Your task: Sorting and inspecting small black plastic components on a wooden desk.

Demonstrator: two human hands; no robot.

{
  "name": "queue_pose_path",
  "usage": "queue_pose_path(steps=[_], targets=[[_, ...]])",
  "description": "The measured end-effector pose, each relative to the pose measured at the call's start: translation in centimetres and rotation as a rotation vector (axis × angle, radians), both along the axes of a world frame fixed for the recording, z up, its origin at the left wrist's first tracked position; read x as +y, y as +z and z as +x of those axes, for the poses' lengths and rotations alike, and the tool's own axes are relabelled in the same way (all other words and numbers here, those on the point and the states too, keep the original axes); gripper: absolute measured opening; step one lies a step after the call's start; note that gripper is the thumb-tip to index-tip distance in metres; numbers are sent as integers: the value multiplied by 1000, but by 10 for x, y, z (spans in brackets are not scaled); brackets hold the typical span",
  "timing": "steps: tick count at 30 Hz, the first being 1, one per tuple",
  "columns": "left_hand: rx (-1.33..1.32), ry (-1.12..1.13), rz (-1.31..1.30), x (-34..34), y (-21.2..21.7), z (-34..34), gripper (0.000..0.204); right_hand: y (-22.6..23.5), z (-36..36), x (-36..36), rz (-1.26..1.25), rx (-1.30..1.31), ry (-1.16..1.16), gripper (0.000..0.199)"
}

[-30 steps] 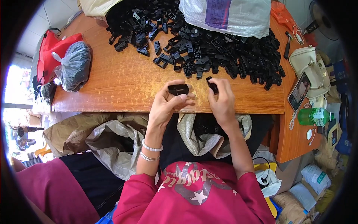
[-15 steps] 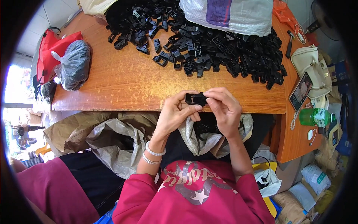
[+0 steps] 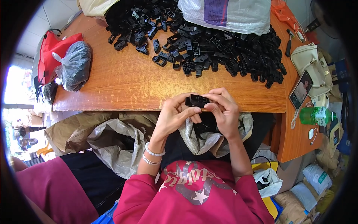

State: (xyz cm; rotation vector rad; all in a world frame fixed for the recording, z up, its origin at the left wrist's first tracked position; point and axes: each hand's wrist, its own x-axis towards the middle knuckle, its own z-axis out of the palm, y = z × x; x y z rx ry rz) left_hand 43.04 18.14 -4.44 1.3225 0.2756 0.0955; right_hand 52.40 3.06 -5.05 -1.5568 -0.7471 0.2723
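Both hands hold one small black plastic part [image 3: 197, 100] just over the table's front edge. My left hand [image 3: 178, 112] grips its left end between thumb and fingers, with a beaded bracelet on that wrist. My right hand [image 3: 224, 108] pinches the right end with thumb and fingertips. The part has a rectangular, frame-like body with openings; its fine details are too small to make out. Beyond my hands, a large heap of similar black plastic parts [image 3: 209, 52] lies on the wooden table [image 3: 123, 82]. Below the hands an open woven sack [image 3: 190, 138] has dark things in it.
A white woven sack [image 3: 231, 16] rests on the heap. Tied plastic bag [image 3: 76, 65] and red bag [image 3: 59, 48] stand left. At right are a hammer [image 3: 289, 43], phone [image 3: 301, 91], cream handbag [image 3: 311, 69] and green bottle [image 3: 317, 116]. Another person's leg [image 3: 56, 186] shows at lower left.
The black part has turned in my fingers, so its face with openings shows more. My right fingers have shifted slightly along it.
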Motion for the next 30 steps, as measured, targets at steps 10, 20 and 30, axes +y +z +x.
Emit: queue_pose_path(steps=[10,20,30], targets=[[-141,66,306,-11,6,0,39,2,-6,-1,51,71,6,33],[-121,54,484,-16,17,8,51,-3,3,-4,115,141,0,39],[-269,115,705,-10,-4,17,34,9,15,-7,-30,-93,-11,29]])
